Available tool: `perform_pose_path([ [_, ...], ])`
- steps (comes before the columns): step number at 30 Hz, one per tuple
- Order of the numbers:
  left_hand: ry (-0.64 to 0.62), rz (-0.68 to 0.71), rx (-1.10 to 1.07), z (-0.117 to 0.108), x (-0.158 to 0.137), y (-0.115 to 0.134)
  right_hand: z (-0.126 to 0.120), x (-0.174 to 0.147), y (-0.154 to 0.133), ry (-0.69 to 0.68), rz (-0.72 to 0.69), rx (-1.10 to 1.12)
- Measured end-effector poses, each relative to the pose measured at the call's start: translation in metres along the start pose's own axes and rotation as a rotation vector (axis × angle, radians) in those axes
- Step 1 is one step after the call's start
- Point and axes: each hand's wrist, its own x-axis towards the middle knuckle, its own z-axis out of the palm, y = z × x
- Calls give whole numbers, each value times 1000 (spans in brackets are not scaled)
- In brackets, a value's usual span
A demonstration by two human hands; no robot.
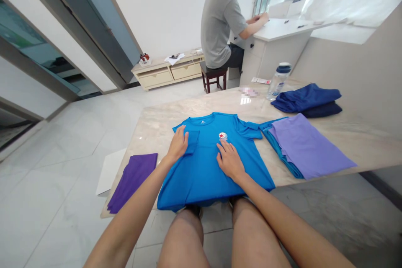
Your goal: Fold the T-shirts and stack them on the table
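A bright blue T-shirt (207,171) lies front side up on the marble-patterned table (150,125), its collar pointing away from me and its hem at the near edge. Its left-hand side is folded inward, so that sleeve rests on the chest. My left hand (179,142) is at this folded sleeve, fingers stretched out. Flat on the chest, just below a round red-and-white badge (222,136), lies my right hand (230,160) with its fingers spread. The sleeve on the right still extends outward.
Folded purple cloth (135,180) lies on the left. To the right are lilac cloth (310,146) over teal cloth, dark blue garments (309,98) and a water bottle (279,81). Beyond the table, a person in grey (218,25) sits at a white desk (279,29).
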Motion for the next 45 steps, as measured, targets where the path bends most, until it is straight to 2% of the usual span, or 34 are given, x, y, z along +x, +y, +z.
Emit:
perform_pose_path([
  [4, -232, -10, 181, 25, -34, -23, 0, -3, 0, 1, 2, 43],
  [7, -202, -23, 249, 39, -45, -37, -16, 6, 13, -19, -52, 107],
  [9, -159, -15, 260, 44, -46, -42, -38, 21, 35, -10, -46, 90],
  [12, -130, 12, 263, 46, -43, -43, -80, 54, 82, 33, 97, -135],
  [14, -120, 15, 269, 46, -43, -40, -102, 74, 113, -54, 187, -325],
  [17, -97, 5, 270, 47, -43, -37, -118, 91, 143, -251, 239, -530],
  [20, -82, 13, 256, 49, -44, -36, -120, 96, 151, -321, 188, -587],
  [27, -48, 30, 225, 50, -44, -37, -119, 88, 145, -290, 140, -612],
  [29, -38, 30, 218, 51, -44, -37, -120, 88, 148, -226, 190, -576],
  [31, -29, 30, 210, 52, -44, -37, -123, 92, 154, -123, 306, -502],
  [34, -31, 27, 200, 52, -44, -37, -127, 105, 168, 44, 520, -278],
  [37, -35, 31, 187, 52, -44, -36, -127, 121, 181, 156, 650, -102],
  [41, -39, 26, 185, 50, -44, -34, -118, 135, 185, 177, 667, -101],
  [45, -52, 18, 202, 48, -46, -31, -111, 146, 171, 123, 629, -131],
])
